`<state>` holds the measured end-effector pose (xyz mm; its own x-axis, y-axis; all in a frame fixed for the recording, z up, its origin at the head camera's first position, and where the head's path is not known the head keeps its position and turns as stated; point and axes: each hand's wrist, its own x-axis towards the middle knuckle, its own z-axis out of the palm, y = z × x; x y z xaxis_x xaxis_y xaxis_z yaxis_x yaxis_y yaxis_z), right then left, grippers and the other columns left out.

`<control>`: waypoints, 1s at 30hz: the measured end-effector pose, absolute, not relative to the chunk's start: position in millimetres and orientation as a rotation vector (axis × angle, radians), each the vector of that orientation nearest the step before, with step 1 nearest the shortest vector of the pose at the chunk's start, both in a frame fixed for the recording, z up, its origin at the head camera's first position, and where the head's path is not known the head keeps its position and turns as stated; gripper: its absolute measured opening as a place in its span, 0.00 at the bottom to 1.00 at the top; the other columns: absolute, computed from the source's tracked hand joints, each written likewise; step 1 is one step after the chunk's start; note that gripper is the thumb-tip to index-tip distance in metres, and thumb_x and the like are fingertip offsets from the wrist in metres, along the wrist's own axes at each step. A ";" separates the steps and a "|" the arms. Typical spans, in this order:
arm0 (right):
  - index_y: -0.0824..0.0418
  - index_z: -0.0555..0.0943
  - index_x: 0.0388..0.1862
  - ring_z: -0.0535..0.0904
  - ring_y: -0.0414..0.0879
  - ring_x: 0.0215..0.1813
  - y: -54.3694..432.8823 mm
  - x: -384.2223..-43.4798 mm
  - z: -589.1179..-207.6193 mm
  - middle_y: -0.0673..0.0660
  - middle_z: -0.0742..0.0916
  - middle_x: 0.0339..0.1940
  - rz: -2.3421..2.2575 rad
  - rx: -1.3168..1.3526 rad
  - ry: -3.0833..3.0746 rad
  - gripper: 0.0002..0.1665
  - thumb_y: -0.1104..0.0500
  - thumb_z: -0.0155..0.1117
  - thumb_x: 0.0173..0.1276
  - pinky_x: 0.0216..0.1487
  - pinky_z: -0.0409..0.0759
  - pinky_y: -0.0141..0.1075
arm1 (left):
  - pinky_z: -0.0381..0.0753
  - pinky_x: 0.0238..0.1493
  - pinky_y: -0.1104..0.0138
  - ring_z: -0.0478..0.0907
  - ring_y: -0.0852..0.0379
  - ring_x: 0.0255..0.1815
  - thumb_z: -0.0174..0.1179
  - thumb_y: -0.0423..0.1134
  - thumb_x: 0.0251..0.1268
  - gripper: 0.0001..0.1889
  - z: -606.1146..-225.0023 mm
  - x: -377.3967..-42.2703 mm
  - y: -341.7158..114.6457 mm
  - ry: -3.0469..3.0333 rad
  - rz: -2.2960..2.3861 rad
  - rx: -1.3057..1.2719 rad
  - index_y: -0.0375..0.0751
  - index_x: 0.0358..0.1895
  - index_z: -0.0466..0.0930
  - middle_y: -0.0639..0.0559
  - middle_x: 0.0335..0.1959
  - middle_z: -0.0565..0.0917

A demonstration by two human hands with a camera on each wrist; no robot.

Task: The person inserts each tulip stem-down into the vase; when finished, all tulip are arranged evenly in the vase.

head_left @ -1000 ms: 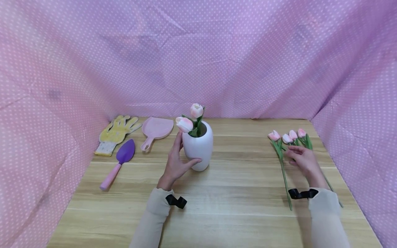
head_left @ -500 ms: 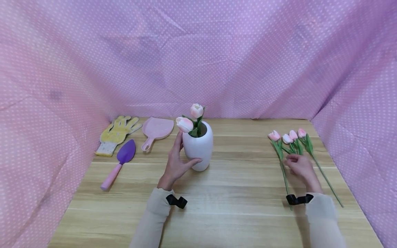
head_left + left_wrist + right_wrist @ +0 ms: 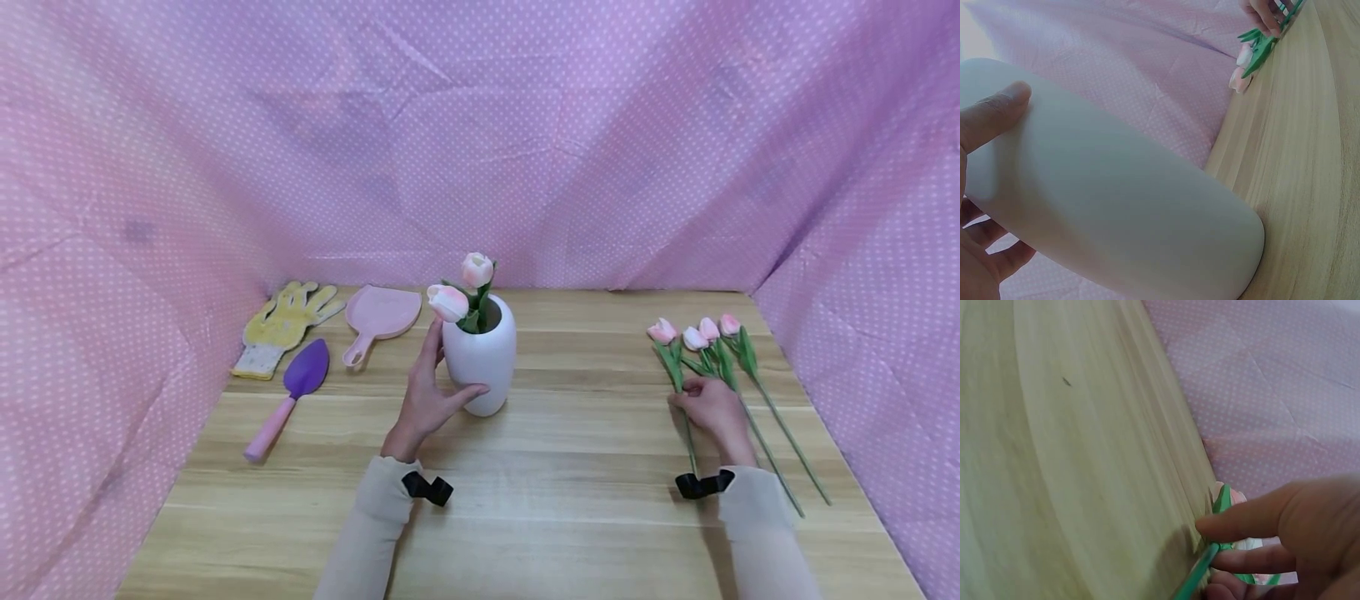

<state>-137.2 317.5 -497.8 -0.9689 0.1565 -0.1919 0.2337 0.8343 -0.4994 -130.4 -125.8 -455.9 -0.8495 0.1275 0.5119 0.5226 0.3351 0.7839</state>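
Note:
A white vase [image 3: 483, 367] stands upright on the table, two pale pink tulips [image 3: 448, 302] rising from its mouth. My left hand [image 3: 429, 400] holds the vase from the left, its thumb [image 3: 1007, 109] across the front and the other fingers behind. To the right, my right hand [image 3: 714, 410] pinches the stem [image 3: 1196, 572] of the leftmost loose tulip [image 3: 663, 332] just below its leaves, between thumb and fingers. Beside that hand lie more pink-and-white tulips [image 3: 695, 337], their long green stems pointing toward me.
At the left of the wooden table [image 3: 570, 517] lie a yellow-and-white work glove [image 3: 281, 327], a purple trowel with a pink handle [image 3: 306, 369], and a pink dustpan [image 3: 382, 312]. Pink dotted cloth [image 3: 480, 150] hangs behind the table and along both sides.
My right hand has moved left and toward me, from over the middle tulips to the stem of the leftmost one. The left hand has stayed on the vase.

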 end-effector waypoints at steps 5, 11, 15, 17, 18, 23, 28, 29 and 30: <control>0.67 0.83 0.50 0.82 0.67 0.50 311.2 -135.9 -496.9 0.69 0.87 0.50 -0.731 0.334 2.934 0.22 0.52 0.65 0.64 0.34 0.75 0.45 | 0.72 0.72 0.45 0.69 0.35 0.72 0.80 0.29 0.43 0.62 -455.7 -131.3 -125.7 -2.254 -1.529 -0.578 0.39 0.80 0.46 0.36 0.77 0.63; 0.70 0.83 0.50 0.83 0.64 0.47 308.9 -137.1 -499.1 0.69 0.88 0.46 -0.771 0.370 2.931 0.20 0.57 0.65 0.65 0.35 0.76 0.42 | 0.73 0.72 0.44 0.69 0.34 0.72 0.80 0.28 0.42 0.62 -454.3 -132.2 -126.2 -2.253 -1.512 -0.587 0.38 0.80 0.46 0.35 0.77 0.63; 0.73 0.81 0.51 0.83 0.50 0.33 311.7 -137.6 -499.4 0.67 0.89 0.39 -0.894 0.405 2.862 0.21 0.59 0.66 0.65 0.30 0.77 0.35 | 0.73 0.72 0.45 0.69 0.35 0.72 0.80 0.29 0.43 0.62 -454.4 -133.1 -127.1 -2.263 -1.505 -0.581 0.39 0.80 0.46 0.36 0.78 0.62; 0.74 0.80 0.52 0.80 0.43 0.28 313.1 -137.6 -498.6 0.65 0.89 0.37 -0.986 0.418 2.801 0.22 0.60 0.65 0.66 0.27 0.78 0.32 | 0.73 0.71 0.45 0.69 0.35 0.72 0.80 0.29 0.42 0.62 -454.2 -133.5 -127.6 -2.262 -1.510 -0.580 0.39 0.80 0.46 0.36 0.78 0.62; 0.75 0.79 0.53 0.79 0.40 0.27 313.9 -137.6 -498.2 0.63 0.89 0.35 -1.030 0.422 2.770 0.22 0.60 0.65 0.66 0.26 0.79 0.32 | 0.73 0.71 0.44 0.69 0.35 0.72 0.80 0.29 0.42 0.62 -454.4 -133.9 -128.0 -2.262 -1.511 -0.581 0.39 0.80 0.46 0.36 0.78 0.62; 0.79 0.72 0.61 0.77 0.36 0.29 316.6 -137.2 -494.5 0.51 0.84 0.33 -1.267 0.445 2.557 0.26 0.63 0.60 0.70 0.28 0.83 0.31 | 0.72 0.72 0.42 0.68 0.35 0.73 0.80 0.29 0.42 0.62 -455.0 -135.3 -129.3 -2.250 -1.526 -0.591 0.39 0.80 0.46 0.36 0.78 0.62; 0.83 0.63 0.67 0.78 0.32 0.32 318.9 -137.6 -492.6 0.42 0.81 0.30 -1.446 0.450 2.375 0.30 0.65 0.56 0.74 0.32 0.86 0.31 | 0.72 0.71 0.41 0.68 0.35 0.73 0.80 0.28 0.42 0.62 -456.0 -137.0 -130.2 -2.246 -1.539 -0.597 0.40 0.80 0.46 0.37 0.78 0.62; 0.83 0.62 0.68 0.79 0.31 0.32 319.1 -137.4 -492.4 0.41 0.82 0.30 -1.473 0.443 2.349 0.31 0.65 0.55 0.74 0.33 0.87 0.31 | 0.72 0.71 0.41 0.68 0.35 0.73 0.80 0.28 0.42 0.62 -456.2 -137.4 -130.3 -2.245 -1.540 -0.599 0.40 0.80 0.47 0.37 0.77 0.63; 0.84 0.61 0.68 0.79 0.31 0.33 319.2 -137.3 -492.5 0.41 0.82 0.30 -1.498 0.439 2.327 0.31 0.65 0.55 0.75 0.33 0.87 0.31 | 0.72 0.71 0.41 0.69 0.34 0.72 0.80 0.28 0.42 0.62 -456.1 -137.7 -130.4 -2.241 -1.542 -0.602 0.41 0.80 0.47 0.37 0.77 0.63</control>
<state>-137.3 319.2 -492.5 -0.8953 0.0747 -0.4391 0.4305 0.3975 -0.8103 -137.7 -130.4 -456.1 -0.8472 0.1443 0.5112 0.5291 0.3160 0.7875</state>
